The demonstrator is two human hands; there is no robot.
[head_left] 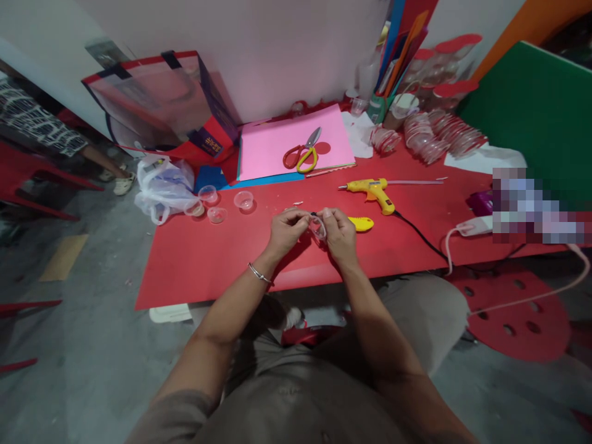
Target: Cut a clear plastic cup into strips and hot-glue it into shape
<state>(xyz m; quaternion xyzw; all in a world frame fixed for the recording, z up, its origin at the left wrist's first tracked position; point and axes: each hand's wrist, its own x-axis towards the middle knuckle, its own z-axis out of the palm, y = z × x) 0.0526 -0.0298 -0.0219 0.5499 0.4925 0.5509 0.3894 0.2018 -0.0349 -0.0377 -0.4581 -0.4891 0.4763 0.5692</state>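
Note:
Over the front of the red table, a small clear plastic cup (318, 228) is held between both hands. My left hand (289, 231) pinches at its left side, where a small dark bit shows at the rim. The fingers of my right hand (340, 233) are closed on the cup's right side. Just beyond the right hand lies a yellow-handled cutter (363, 224), partly hidden by it. A yellow glue gun (370, 188) with a clear glue stick rests behind. Several more clear cups (243, 200) stand on the left.
Scissors (305, 151) lie on pink paper (263, 145) at the back. A plastic bag (164, 185) and a tote bag (152, 105) stand left. Stacked cups (420, 135) and a green board (531, 117) are right. The glue gun's black cord (420, 234) crosses the table.

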